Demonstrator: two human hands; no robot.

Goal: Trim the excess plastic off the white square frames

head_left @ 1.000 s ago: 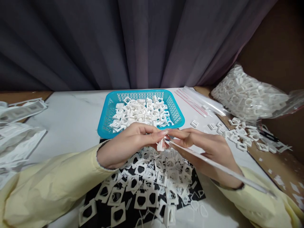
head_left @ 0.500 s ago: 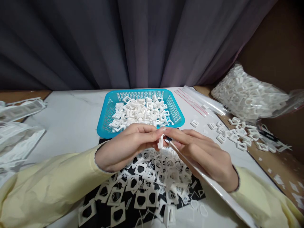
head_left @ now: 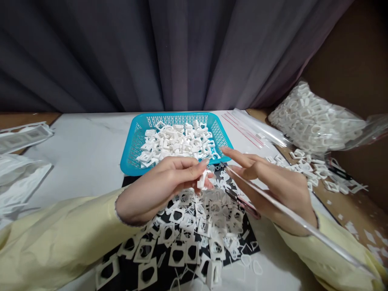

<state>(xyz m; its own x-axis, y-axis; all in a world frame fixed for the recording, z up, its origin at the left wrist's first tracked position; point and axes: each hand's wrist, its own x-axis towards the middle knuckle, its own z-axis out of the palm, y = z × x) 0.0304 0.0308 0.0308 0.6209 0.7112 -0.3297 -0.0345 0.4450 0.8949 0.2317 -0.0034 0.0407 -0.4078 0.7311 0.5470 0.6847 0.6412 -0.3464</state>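
Note:
My left hand (head_left: 165, 188) pinches a small white plastic frame piece (head_left: 203, 179) between thumb and fingers, just in front of the basket. To its right, my right hand (head_left: 269, 184) has its index finger stretched out and holds a long, thin white-handled tool (head_left: 273, 202). The tool's dark tip points toward the white piece, apart from it. Its exact kind cannot be made out. Below the hands, white frame pieces and thin offcuts (head_left: 178, 252) cover a black mat (head_left: 130, 279). Partly under my right hand lies a dark tool with pinkish handles (head_left: 242, 203).
Behind the hands stands a blue basket (head_left: 127, 161) holding many white pieces. A clear bag (head_left: 318, 117) full of similar parts sits at the right, with loose pieces (head_left: 309, 165) before it. Flat plastic bags (head_left: 257, 129) lie beside the basket; white sheets (head_left: 21, 178) lie left.
My right hand has drawn back to the right with the long tool, away from the white piece. The left hand stays nearly in place, and the pink-handled tool has come into view.

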